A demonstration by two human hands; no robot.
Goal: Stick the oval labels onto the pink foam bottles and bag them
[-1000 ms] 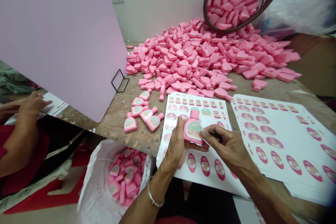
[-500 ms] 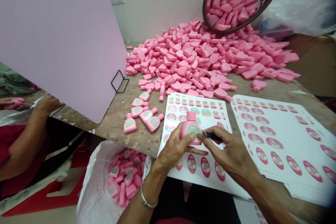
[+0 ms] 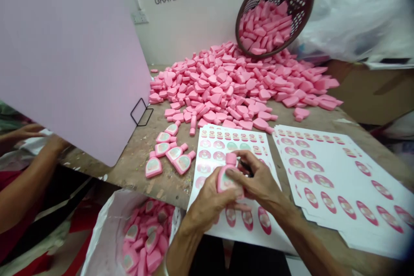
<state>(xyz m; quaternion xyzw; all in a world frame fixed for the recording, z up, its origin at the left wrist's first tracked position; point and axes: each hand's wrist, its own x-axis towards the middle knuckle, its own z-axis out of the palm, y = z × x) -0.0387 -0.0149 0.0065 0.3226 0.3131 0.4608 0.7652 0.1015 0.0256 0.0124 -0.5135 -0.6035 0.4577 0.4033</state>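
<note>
Far left of the sticker sheet [image 3: 207, 155], a co-worker's two hands [image 3: 22, 133] reach in. Nearer the sheet, a white sack [image 3: 100, 233] holds labelled bottles, and six labelled bottles [image 3: 176, 153] lie on the wooden table [image 3: 129, 155]. On the sheet, one pink bottle [image 3: 225, 180] is held cap-up, its long axis slightly tilted. The left hand [image 3: 210, 207] curls round it; the partly closed right hand [image 3: 255, 177] presses it and pinches a dark tool [image 3: 246, 167]. Beyond the sheet, hundreds of unlabelled bottles [image 3: 226, 86] lie under a tilted basket [image 3: 246, 17]; right of it, a sheet stack [image 3: 323, 181].
</note>
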